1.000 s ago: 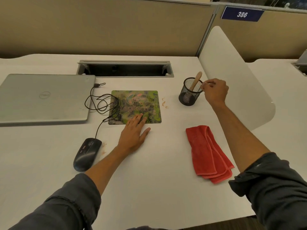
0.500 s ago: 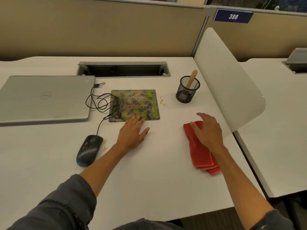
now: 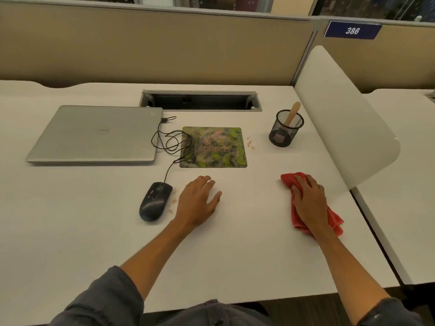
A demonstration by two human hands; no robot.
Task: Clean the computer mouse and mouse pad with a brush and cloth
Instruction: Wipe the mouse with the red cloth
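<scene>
My right hand grips the red cloth, left hand flat and empty; crumbs remain beside the mouse pad and mouse, wiping not begun.

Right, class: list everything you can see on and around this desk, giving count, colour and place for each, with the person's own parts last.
Desk: one, white, fills the view.
Laptop: one, silver, closed, far left.
Mouse: one, black, near left, beside the left hand.
Cable: one, black, looped from laptop over the pad's left edge to the mouse.
Pad: one, green patterned, centre.
Crumbs: several, orange, right of the pad; more by the mouse.
Cup: one, black mesh, far right, holding a wooden handle.
Cloth: one, red, near right.
Divider: one, white, right edge.
Sign: one, blue, reads 386.
Left hand: flat on the desk.
Right hand: on the cloth.
</scene>
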